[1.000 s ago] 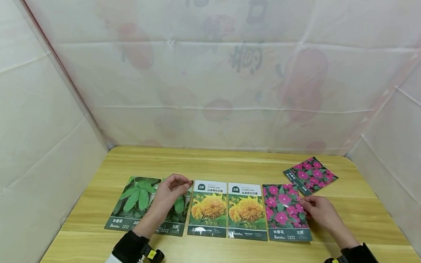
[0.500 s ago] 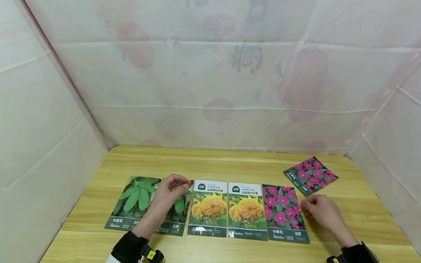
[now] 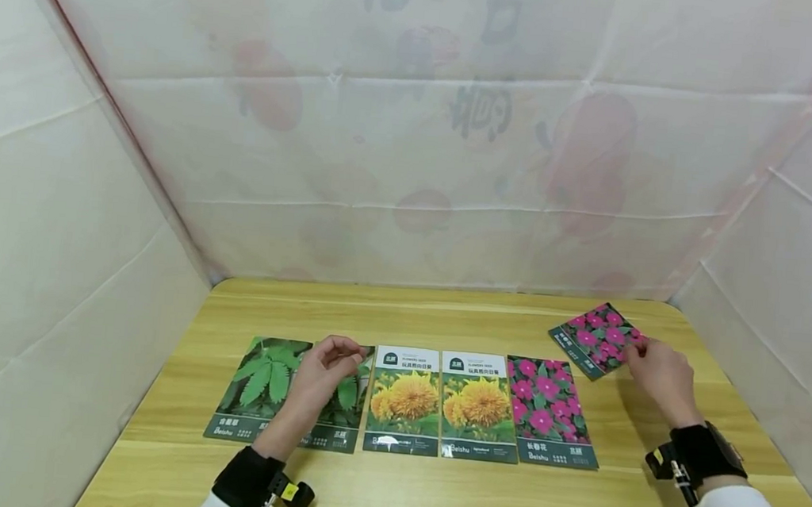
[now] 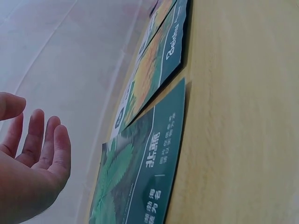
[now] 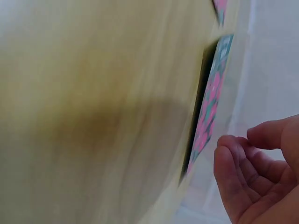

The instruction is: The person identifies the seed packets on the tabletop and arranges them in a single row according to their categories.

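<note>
My left hand hovers with loosely curled, empty fingers over the second leaf-print seed packet, hiding part of it. The left wrist view shows the thumb apart from the fingers, beside that packet. At the back right, my right hand overlaps the right corner of a tilted pink-flower seed packet. In the right wrist view its thumb and fingers are bent with a gap between them, close to that packet and holding nothing.
In the front row lie another leaf-print packet, two yellow-flower packets side by side, and a second pink-flower packet at the right end. Pale fabric walls surround the wooden table behind and at both sides.
My right hand has let go of the pink-flower packet at the row's right end, now flat, and moved back and right to the tilted one. My left hand has stayed in place.
</note>
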### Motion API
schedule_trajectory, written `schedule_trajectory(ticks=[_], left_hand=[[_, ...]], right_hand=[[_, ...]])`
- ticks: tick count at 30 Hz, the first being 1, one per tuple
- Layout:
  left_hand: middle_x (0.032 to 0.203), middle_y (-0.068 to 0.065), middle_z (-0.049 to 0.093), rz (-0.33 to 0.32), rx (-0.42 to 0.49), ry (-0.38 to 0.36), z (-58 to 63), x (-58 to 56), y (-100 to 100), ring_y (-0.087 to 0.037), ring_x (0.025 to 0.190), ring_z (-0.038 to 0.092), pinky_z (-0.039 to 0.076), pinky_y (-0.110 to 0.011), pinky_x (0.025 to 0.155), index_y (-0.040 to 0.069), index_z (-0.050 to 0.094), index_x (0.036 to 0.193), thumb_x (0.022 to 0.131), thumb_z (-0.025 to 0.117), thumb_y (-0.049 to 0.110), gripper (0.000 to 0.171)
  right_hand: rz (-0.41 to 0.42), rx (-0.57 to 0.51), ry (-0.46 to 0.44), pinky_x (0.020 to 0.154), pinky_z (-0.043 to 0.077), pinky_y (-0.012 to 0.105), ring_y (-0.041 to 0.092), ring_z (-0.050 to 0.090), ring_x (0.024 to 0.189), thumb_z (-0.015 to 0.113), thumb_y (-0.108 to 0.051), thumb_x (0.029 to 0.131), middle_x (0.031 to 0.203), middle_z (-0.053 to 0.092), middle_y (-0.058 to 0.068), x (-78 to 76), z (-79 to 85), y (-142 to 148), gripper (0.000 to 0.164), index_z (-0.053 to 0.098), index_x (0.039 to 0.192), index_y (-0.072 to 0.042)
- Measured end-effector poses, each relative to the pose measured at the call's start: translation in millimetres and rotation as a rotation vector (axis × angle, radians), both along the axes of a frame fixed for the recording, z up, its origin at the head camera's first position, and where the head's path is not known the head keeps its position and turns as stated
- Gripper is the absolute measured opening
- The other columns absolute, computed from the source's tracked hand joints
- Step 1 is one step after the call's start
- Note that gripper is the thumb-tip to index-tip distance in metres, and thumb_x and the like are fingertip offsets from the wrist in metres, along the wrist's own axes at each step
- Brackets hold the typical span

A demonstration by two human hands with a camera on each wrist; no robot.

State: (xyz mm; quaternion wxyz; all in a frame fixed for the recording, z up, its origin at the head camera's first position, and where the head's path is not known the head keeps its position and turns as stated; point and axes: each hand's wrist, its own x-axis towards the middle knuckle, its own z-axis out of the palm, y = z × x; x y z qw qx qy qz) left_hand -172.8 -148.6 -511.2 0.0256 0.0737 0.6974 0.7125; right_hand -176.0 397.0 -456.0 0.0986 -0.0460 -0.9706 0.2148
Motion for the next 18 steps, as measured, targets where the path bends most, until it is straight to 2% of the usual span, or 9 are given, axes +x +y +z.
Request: schedule_trajectory(ticks=[2,4,6,10,12,15,18], left_hand=[[0.131,-0.02,0.063,-0.009,-0.021,0.029,6.8,3.6,0,-0.03,0.121,0.061,0.058,-0.036,0.096,0.011,0.061,0.126,0.096,0.073,0.048,0.049],[0.13,-0.025,0.061,-0.011,-0.032,0.049,17.2,8.8,1,-0.034,0.12,0.061,0.058,-0.039,0.096,0.007,0.06,0.126,0.1,0.071,0.039,0.043],[0.129,-0.028,0.061,0.0,-0.031,0.042,29.1,13.5,3,-0.039,0.119,0.06,0.057,-0.043,0.096,0.003,0.061,0.125,0.102,0.07,0.028,0.035],[0.126,-0.028,0.063,0.028,-0.018,-0.004,42.6,18.9,5,-0.044,0.119,0.059,0.056,-0.048,0.097,0.0,0.062,0.121,0.101,0.071,0.02,0.03],[0.128,-0.027,0.063,0.02,-0.026,-0.016,40.7,19.3,3,-0.042,0.121,0.059,0.056,-0.047,0.1,0.002,0.061,0.122,0.1,0.072,0.026,0.034],[0.131,-0.026,0.061,-0.005,-0.027,0.012,32.2,18.1,0,-0.038,0.124,0.059,0.055,-0.042,0.101,0.005,0.06,0.125,0.1,0.071,0.035,0.041],[0.131,-0.025,0.061,-0.009,-0.024,0.037,27.0,17.4,-3,-0.036,0.123,0.059,0.055,-0.04,0.1,0.007,0.06,0.126,0.101,0.07,0.037,0.04]], right_hand=[[-0.01,0.007,-0.004,0.051,0.021,0.031,0.019,0.034,0.051,0.046,-0.021,0.109,0.057,0.038,0.001,-5.5,-0.8,3,0.043,0.043,0.067,-0.013],[-0.006,0.01,-0.005,0.052,0.02,0.031,0.019,0.033,0.052,0.046,-0.021,0.109,0.058,0.036,0.001,-10.4,-1.2,4,0.043,0.042,0.067,-0.012],[-0.001,0.017,0.003,0.053,0.02,0.031,0.019,0.033,0.052,0.048,-0.021,0.109,0.058,0.035,0.001,-15.1,-1.5,4,0.044,0.041,0.067,-0.012],[0.001,0.037,0.011,0.054,0.019,0.032,0.02,0.032,0.053,0.053,-0.021,0.107,0.057,0.032,0.001,-23.5,-2.8,5,0.046,0.038,0.064,-0.013],[-0.021,0.051,-0.015,0.055,0.022,0.033,0.023,0.035,0.056,0.054,-0.023,0.106,0.06,0.036,0.005,-26.3,-3.0,6,0.046,0.039,0.065,-0.012],[-0.067,0.064,-0.1,0.054,0.028,0.036,0.029,0.042,0.06,0.054,-0.03,0.106,0.068,0.044,0.015,-31.9,-3.4,10,0.047,0.041,0.067,-0.007],[-0.099,0.064,-0.188,0.053,0.037,0.041,0.038,0.051,0.068,0.053,-0.039,0.107,0.083,0.052,0.029,-37.0,-5.1,16,0.051,0.049,0.078,0.004]])
